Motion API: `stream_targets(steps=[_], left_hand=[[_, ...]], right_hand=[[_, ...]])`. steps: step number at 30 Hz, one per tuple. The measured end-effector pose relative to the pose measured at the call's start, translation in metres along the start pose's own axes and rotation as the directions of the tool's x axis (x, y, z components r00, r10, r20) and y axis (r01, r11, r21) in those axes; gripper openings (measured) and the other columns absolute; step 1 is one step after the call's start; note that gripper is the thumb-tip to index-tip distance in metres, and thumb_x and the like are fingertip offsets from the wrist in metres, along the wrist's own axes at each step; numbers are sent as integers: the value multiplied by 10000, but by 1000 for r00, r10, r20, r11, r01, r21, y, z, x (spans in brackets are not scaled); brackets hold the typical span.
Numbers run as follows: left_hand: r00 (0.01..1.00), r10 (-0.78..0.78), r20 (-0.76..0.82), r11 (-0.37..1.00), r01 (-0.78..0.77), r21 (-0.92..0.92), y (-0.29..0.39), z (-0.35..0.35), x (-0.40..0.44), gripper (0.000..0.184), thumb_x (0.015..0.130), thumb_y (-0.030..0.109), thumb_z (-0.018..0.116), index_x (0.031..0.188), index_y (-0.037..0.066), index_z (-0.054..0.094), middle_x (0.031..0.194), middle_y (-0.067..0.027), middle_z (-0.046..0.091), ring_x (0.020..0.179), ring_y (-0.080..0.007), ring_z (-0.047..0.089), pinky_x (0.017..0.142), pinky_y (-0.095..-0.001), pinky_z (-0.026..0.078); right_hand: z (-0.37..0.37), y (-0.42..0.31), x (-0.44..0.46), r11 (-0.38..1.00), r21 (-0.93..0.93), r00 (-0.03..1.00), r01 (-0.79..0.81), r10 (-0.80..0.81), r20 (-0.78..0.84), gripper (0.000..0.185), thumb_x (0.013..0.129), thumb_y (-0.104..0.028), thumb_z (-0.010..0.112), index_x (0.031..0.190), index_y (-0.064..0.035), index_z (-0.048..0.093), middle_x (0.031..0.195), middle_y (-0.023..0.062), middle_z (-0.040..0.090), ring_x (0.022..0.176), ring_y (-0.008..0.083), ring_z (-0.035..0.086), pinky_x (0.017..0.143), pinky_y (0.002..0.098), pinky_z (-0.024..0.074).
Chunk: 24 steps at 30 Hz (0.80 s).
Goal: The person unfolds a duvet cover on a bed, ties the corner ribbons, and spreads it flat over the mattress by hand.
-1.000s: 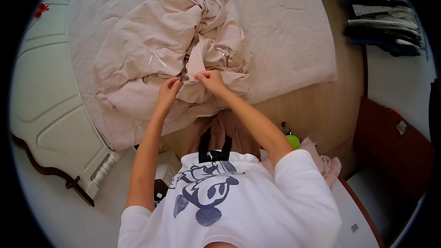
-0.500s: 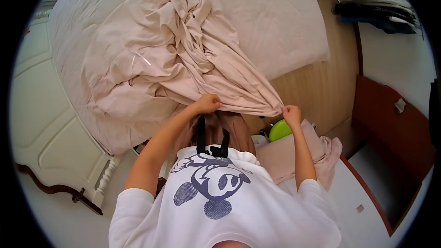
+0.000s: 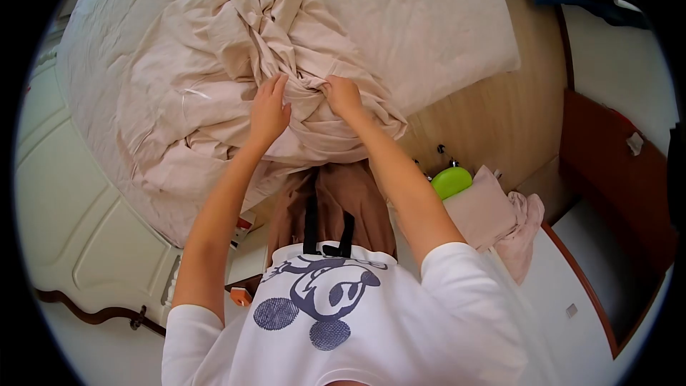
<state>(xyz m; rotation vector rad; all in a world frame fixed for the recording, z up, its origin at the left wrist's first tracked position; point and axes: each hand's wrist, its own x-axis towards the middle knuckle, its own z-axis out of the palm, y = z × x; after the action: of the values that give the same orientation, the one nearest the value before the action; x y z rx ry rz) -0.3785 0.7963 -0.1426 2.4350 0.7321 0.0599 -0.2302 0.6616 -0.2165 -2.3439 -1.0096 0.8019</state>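
Loose pink cloth (image 3: pixel 221 64) lies in a twisted heap on the bed (image 3: pixel 429 28), between ten and eleven o'clock from the view's centre.
The right hand (image 3: pixel 346 97) has thumb and fingers closed on a fold at the heap's near side; the left hand (image 3: pixel 270 112) is open beside it, thumb apart, though whether its fingertips bear on the cloth I cannot tell. A light pinch on one layer, with the left palm steadying the folds alongside, should work the twist loose better than a fistful. Outward, the headboard (image 3: pixel 68 193) stands at nine o'clock, a green object (image 3: pixel 451 183) at three.
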Motion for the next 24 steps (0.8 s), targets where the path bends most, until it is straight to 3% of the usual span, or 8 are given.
stream_targets(steps=[3,4,7,10,14,15,19,24], left_hand=[[997,58,60,978,-69,198,23,10,14,695,677,70,706,1325,94,456,1345,-144,473,1247,-312,442,1074,-521,285],[996,88,-16,982,-84,170,19,26,13,594,644,67,716,1207,121,536,1198,-116,557,1168,-300,497,1087,-583,222],[955,36,295,943,-130,305,6,41,8,381,656,75,702,1015,116,582,982,-80,589,1028,-283,553,1085,-580,238],[982,101,158,961,-138,239,14,19,-10,210,669,65,679,839,90,559,822,-75,552,902,-283,566,1017,-538,331],[960,153,235,979,-115,-168,39,-50,-31,184,678,29,653,835,41,557,801,-130,550,814,-331,557,761,-443,429],[955,146,256,944,-57,-325,47,-70,-38,182,676,17,647,832,25,554,781,-142,543,779,-345,548,683,-423,429],[920,204,334,946,-98,-308,115,-208,-54,168,675,-41,625,833,-4,579,737,-130,539,692,-311,541,621,-352,437],[998,50,-44,992,-54,-112,86,-269,-57,217,709,-49,634,923,-11,647,754,-93,599,655,-198,555,622,-290,440]], right_hand=[[-51,6,-26,936,330,992,-123,128,6,189,905,-212,578,921,-34,640,763,61,646,692,179,594,654,348,461],[-71,9,-37,881,437,981,-180,191,17,216,924,-226,571,899,-24,644,749,48,649,680,143,587,641,333,456],[-134,34,-69,631,739,937,-234,350,-2,242,968,-239,535,980,-18,634,888,12,660,791,79,584,699,264,469],[-212,38,-99,357,927,891,-112,449,-66,240,975,-232,528,1050,-19,609,1001,43,658,875,103,605,795,251,484],[-293,29,-129,207,978,850,-16,517,-96,236,975,-201,506,1043,3,604,1004,87,664,887,158,634,809,292,501],[-314,23,-138,185,983,864,7,493,-99,225,970,-185,506,1028,9,602,993,87,663,871,158,635,797,290,503],[-388,14,-179,279,960,971,29,219,-93,201,951,-152,514,980,31,592,958,83,660,854,148,633,775,286,502],[-385,22,-132,408,913,926,-3,347,-152,182,909,-136,579,966,29,633,891,73,673,790,135,631,724,250,494]])
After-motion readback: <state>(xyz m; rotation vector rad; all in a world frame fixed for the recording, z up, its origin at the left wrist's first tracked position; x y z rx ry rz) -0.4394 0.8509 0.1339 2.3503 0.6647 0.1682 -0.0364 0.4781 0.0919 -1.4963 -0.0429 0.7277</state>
